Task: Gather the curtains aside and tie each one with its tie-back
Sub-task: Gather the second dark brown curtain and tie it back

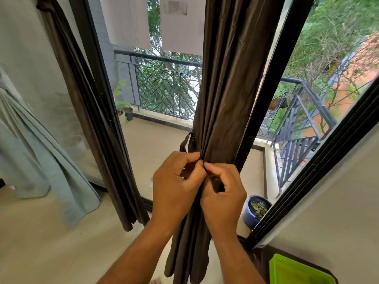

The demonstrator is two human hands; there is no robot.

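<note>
No legible text, label, brand, number or sign is presented in the head view. No markings can be read on any visible surface.

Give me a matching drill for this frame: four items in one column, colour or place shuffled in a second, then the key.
Items:
1. gathered curtain
2. tray
3. pot with dry leaves
4. draped cloth

Descriptions:
A. bright green, bottom right corner
B. pale grey-green, at the left
C. dark brown, centre, pinched by both hands
D. blue, on the balcony floor by the frame

Pairs: 1-C, 2-A, 3-D, 4-B. The left hand and right hand both pinch the tie-back at the curtain's waist.
</note>
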